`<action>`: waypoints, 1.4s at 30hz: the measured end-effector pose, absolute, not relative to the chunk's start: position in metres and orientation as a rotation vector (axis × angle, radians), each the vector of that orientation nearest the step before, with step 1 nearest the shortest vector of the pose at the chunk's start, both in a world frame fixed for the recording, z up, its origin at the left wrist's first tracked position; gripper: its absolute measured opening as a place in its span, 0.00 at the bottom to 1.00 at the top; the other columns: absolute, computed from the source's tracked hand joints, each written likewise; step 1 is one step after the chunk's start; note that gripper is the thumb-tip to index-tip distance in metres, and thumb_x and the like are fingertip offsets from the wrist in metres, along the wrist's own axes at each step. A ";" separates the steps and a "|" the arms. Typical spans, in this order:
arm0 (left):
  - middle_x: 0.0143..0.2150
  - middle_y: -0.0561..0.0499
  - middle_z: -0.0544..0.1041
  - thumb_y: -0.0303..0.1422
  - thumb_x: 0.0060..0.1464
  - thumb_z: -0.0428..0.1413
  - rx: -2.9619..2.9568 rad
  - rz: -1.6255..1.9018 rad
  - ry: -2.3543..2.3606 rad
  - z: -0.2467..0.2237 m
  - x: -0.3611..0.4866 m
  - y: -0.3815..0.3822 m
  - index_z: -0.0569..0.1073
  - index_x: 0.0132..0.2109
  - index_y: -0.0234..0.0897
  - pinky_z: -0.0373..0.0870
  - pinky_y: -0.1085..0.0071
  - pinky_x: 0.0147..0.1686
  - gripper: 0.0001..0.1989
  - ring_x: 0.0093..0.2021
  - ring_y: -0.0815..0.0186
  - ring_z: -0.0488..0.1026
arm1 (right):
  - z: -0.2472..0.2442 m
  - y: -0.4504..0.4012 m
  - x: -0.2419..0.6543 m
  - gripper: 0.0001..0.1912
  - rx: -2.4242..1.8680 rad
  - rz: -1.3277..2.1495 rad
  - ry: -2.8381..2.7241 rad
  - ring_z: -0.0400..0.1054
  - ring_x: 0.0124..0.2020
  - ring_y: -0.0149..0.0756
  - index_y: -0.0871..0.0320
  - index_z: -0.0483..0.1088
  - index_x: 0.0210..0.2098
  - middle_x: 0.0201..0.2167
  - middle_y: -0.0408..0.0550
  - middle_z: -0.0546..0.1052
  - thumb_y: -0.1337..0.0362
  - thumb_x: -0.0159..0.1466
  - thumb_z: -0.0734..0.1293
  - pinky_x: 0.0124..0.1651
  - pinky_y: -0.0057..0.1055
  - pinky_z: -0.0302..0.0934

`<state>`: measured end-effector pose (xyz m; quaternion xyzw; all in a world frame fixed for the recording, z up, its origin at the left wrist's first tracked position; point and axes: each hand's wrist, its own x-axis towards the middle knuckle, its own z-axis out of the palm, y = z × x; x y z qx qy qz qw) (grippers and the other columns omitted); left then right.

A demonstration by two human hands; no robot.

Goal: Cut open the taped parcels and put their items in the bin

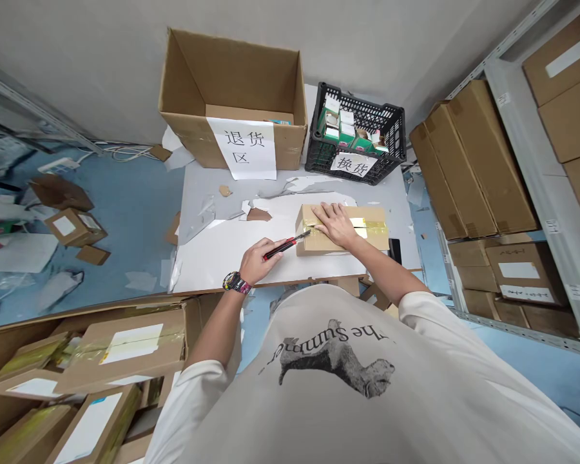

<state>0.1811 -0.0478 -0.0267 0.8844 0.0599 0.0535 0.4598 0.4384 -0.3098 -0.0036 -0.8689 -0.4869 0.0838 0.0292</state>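
On the worktop (212,264) lies the taped carton (319,244), its top partly hidden beneath the right hand (337,225), resting open across it, forearm slanting in, while the left hand (258,261), just beside the carton's left end, grips the cutter (284,247), its tip indistinct against the carton.

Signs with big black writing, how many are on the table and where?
2. The larger sign hangs on the front of the big open carton; the smaller sign is on the front of the black crate, right of the carton.
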 end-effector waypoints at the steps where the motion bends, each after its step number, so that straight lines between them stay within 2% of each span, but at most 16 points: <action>1: 0.48 0.47 0.81 0.49 0.79 0.59 2.218 0.128 0.147 -0.026 0.183 -0.048 0.83 0.76 0.50 0.76 0.63 0.49 0.27 0.44 0.58 0.79 | -0.004 -0.309 0.439 0.39 -2.676 0.255 -1.516 0.61 0.78 0.71 0.53 0.62 0.89 0.85 0.64 0.65 0.43 0.85 0.59 0.85 0.72 0.48; 5: 0.51 0.45 0.83 0.46 0.79 0.59 2.389 0.153 0.193 -0.020 0.192 -0.054 0.84 0.75 0.52 0.75 0.62 0.47 0.25 0.49 0.55 0.81 | -0.005 -0.309 0.439 0.38 -2.680 0.216 -1.550 0.62 0.78 0.69 0.54 0.63 0.88 0.85 0.65 0.66 0.44 0.86 0.59 0.85 0.69 0.51; 11: 0.55 0.41 0.83 0.44 0.79 0.57 2.577 0.088 0.235 -0.011 0.204 -0.066 0.82 0.77 0.56 0.73 0.60 0.43 0.26 0.54 0.49 0.79 | -0.010 -0.309 0.440 0.38 -2.681 0.166 -1.565 0.64 0.78 0.70 0.55 0.64 0.87 0.84 0.67 0.67 0.45 0.86 0.57 0.84 0.70 0.53; 19: 0.58 0.39 0.83 0.45 0.80 0.55 2.634 0.046 0.324 -0.011 0.204 -0.072 0.81 0.78 0.56 0.71 0.57 0.44 0.26 0.57 0.46 0.78 | -0.015 -0.306 0.441 0.39 -2.679 0.152 -1.543 0.65 0.78 0.69 0.54 0.63 0.88 0.84 0.67 0.68 0.42 0.86 0.58 0.84 0.71 0.53; 25: 0.57 0.36 0.81 0.44 0.78 0.57 2.521 0.292 0.543 -0.014 0.211 -0.040 0.82 0.77 0.48 0.72 0.53 0.52 0.27 0.57 0.43 0.77 | -0.006 -0.309 0.433 0.39 -2.689 0.220 -1.480 0.64 0.80 0.70 0.53 0.64 0.88 0.85 0.64 0.67 0.42 0.86 0.58 0.86 0.71 0.51; 28: 0.56 0.38 0.81 0.45 0.76 0.60 2.486 0.333 0.439 -0.015 0.215 -0.029 0.83 0.76 0.49 0.73 0.54 0.55 0.27 0.58 0.43 0.77 | -0.002 -0.308 0.430 0.39 -2.708 0.240 -1.450 0.63 0.81 0.70 0.53 0.63 0.88 0.86 0.63 0.66 0.43 0.85 0.59 0.86 0.71 0.50; 36: 0.57 0.39 0.82 0.41 0.74 0.62 2.315 0.258 0.560 -0.043 0.217 -0.076 0.81 0.76 0.42 0.77 0.56 0.57 0.28 0.58 0.46 0.81 | 0.003 -0.306 0.421 0.37 -2.688 0.178 -1.470 0.62 0.83 0.67 0.54 0.65 0.87 0.84 0.63 0.69 0.46 0.86 0.60 0.85 0.69 0.53; 42: 0.55 0.41 0.82 0.41 0.73 0.62 2.083 0.258 0.557 -0.063 0.222 -0.101 0.81 0.73 0.40 0.79 0.53 0.62 0.26 0.56 0.49 0.82 | 0.010 -0.307 0.419 0.34 -2.688 0.172 -1.502 0.62 0.82 0.67 0.57 0.67 0.85 0.84 0.64 0.69 0.50 0.86 0.58 0.84 0.66 0.55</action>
